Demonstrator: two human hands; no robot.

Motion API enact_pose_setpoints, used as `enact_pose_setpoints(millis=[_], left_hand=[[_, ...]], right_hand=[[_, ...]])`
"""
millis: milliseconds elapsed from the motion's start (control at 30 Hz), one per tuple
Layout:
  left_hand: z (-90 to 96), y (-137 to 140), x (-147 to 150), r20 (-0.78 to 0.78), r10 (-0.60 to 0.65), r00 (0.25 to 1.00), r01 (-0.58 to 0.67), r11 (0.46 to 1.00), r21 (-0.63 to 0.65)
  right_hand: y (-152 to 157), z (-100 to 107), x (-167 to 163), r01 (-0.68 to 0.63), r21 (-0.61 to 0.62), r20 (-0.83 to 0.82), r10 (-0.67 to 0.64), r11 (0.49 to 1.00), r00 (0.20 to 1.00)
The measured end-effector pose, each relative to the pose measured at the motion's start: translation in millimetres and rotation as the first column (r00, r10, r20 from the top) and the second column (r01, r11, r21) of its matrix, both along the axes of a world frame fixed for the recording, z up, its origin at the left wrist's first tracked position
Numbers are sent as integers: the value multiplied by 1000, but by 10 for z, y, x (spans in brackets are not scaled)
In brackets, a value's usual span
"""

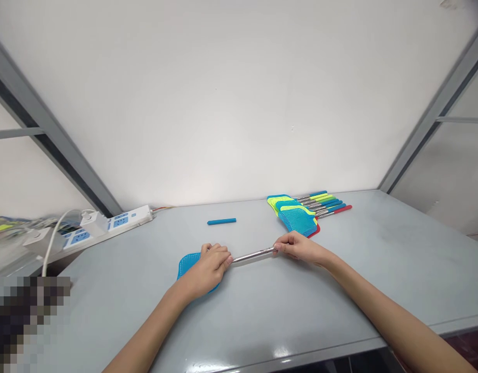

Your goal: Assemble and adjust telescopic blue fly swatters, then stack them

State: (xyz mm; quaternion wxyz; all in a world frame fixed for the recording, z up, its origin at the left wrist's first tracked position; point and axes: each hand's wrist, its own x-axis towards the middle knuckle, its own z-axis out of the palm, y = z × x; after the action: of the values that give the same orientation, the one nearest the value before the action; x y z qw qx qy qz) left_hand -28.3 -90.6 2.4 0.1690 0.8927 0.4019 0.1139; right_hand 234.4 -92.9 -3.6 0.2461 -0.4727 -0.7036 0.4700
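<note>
A fly swatter with a blue mesh head and a shiny metal rod lies between my hands, low over the table. My left hand is closed where the head meets the rod and covers much of the head. At the rod's other end, my right hand pinches the metal between thumb and fingers. Behind them a loose blue handle sleeve rests on the table. To the right of it, several fly swatters lie stacked, with blue, yellow-green and red heads and coloured grips pointing right.
The grey table runs back to a white wall. At the left stands a white power strip with plugged-in adapters and a white cable. Grey metal frame posts rise at both sides.
</note>
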Motion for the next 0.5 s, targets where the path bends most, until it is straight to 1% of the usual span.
enact_pose_setpoints(millis=[100, 300, 500], left_hand=[[2, -3, 7, 8, -1, 1000, 1, 1000, -3], [-15, -4, 8, 19, 6, 1000, -6, 1000, 4], [-10, -8, 0, 8, 23, 1000, -23, 1000, -18]], right_hand=[[0, 1, -7, 13, 23, 7, -14, 1000, 1000], [10, -37, -16, 12, -28, -9, -12, 1000, 1000], [20, -63, -4, 12, -61, -47, -15, 998, 999]])
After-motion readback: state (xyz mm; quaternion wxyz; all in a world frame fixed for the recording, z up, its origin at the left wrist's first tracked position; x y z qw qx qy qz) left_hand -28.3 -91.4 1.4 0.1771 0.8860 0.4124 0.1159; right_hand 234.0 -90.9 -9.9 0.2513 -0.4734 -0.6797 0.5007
